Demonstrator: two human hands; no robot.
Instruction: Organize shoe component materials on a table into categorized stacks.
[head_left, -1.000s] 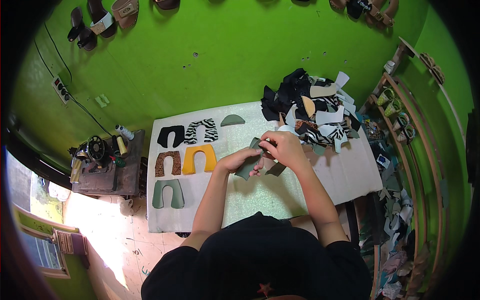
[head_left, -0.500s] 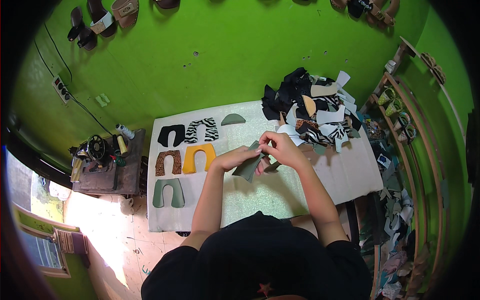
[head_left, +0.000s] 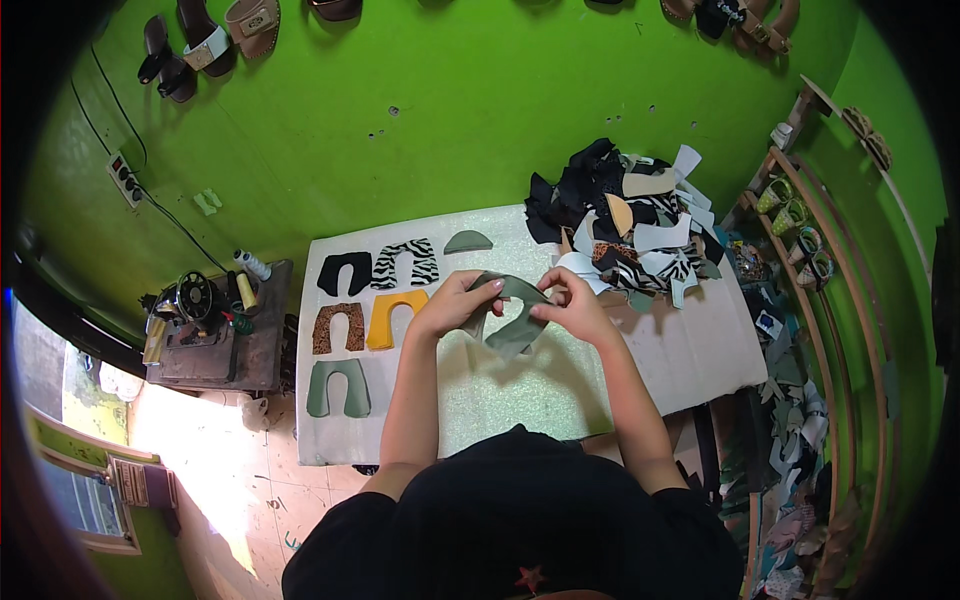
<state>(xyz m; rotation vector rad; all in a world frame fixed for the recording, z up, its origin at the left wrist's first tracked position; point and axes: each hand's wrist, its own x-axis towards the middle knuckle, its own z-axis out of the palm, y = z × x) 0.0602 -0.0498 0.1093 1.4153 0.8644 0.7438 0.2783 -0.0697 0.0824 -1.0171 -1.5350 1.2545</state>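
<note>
A pale-topped table (head_left: pixel 530 405) is spreading beneath the person's arms, a scrap heap (head_left: pixel 640 232) covering its far right. Above its middle, the left hand (head_left: pixel 450 306) and right hand (head_left: pixel 578 312), half curled, are pinching a grey-green U-shaped cutout (head_left: pixel 523 330) between thumbs and fingers. Its curve is bowing away from the person, its ends pointing bodyward; bending is obscuring its long axis. Leftward, five U-shaped cutouts (head_left: pixel 323 328) are lying, the left hand partly hiding the yellow cutout (head_left: pixel 381 325); a green half-moon piece (head_left: pixel 468 241) is lying beyond.

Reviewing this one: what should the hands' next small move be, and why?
Probably ease the green piece flatter: the left hand and right hand both hold it, and it looks bent, while the green U-shaped cutout on the table lies fairly flat.
</note>
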